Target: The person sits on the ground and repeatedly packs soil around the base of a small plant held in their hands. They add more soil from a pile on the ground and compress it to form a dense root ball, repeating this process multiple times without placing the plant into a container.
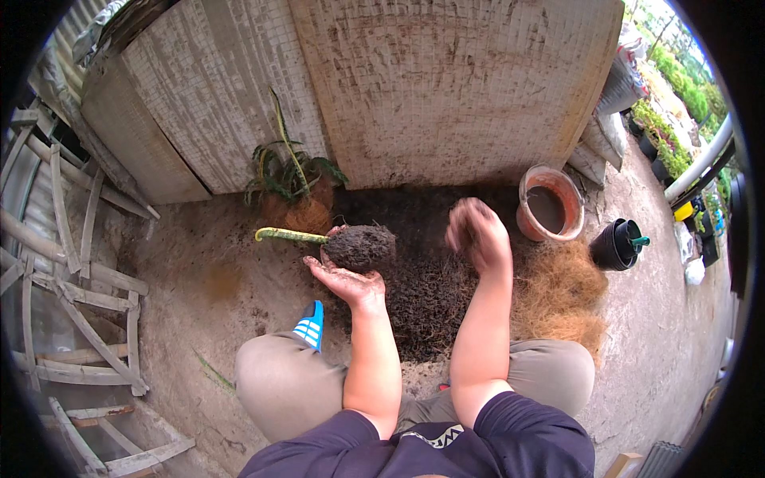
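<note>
My left hand [348, 282] is palm up, its fingers wrapped under a plant's dark root ball [362, 248]. The plant's single long yellow-green leaf [289, 235] sticks out sideways to the left, so the plant lies tipped over. To the right, my right hand [476, 229] hovers above the heap of dark soil [422, 307], apart from the plant. Motion smears its fingers, and whether they hold anything cannot be made out.
Behind my left hand stands a leafy plant [299, 171] in a brown fibre ball. At right are a terracotta pot [550, 204], black nursery pots [614, 244] with a green-handled tool, and brown coir fibre [562, 291]. A board [462, 88] leans behind; wooden slats [76, 295] stand left.
</note>
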Demonstrator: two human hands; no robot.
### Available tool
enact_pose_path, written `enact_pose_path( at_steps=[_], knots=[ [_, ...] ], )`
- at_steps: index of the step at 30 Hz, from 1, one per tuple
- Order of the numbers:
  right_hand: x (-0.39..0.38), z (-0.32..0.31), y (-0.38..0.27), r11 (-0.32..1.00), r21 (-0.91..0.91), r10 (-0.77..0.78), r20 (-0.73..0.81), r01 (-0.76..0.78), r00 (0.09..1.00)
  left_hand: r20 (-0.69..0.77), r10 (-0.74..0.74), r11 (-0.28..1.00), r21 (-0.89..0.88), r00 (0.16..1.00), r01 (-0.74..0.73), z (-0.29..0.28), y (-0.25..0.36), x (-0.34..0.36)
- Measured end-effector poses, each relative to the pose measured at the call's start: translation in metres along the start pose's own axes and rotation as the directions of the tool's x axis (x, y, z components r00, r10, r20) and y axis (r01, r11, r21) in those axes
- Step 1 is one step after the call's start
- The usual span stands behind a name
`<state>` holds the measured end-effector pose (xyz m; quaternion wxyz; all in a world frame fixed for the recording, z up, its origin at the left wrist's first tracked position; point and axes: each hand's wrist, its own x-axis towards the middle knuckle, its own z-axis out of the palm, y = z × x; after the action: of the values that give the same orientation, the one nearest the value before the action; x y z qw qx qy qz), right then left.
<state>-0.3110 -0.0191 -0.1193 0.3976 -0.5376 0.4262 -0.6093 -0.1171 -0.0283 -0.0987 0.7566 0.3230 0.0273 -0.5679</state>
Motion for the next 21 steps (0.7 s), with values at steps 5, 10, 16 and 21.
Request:
enact_pose_path(
  at_steps=[5, 10, 16, 21],
  knots=[
    [-0.018, 0.025, 0.058, 0.627, -0.401, 0.458, -0.504, -0.668, 0.732, 0.116, -0.073, 0.997, -0.017, 0.990, 0.076, 0.001, 0.006, 0.010],
    [0.004, 0.113, -0.001, 0.857, 0.489, 0.157, 0.049, -0.161, 0.986, 0.162, -0.255, 0.966, 0.009, 0.953, 0.257, -0.013, 0.008, 0.010],
    [-0.006, 0.135, -0.008, 0.910, 0.363, 0.227, -0.035, -0.200, 0.973, 0.201, -0.089, 0.982, 0.180, 0.976, 0.053, 0.006, 0.012, -0.005],
    [-0.013, 0.136, -0.025, 0.942, 0.281, 0.209, -0.075, -0.180, 0.975, 0.246, -0.015, 0.949, 0.308, 0.969, -0.063, 0.007, 0.015, -0.014]
  ],
)
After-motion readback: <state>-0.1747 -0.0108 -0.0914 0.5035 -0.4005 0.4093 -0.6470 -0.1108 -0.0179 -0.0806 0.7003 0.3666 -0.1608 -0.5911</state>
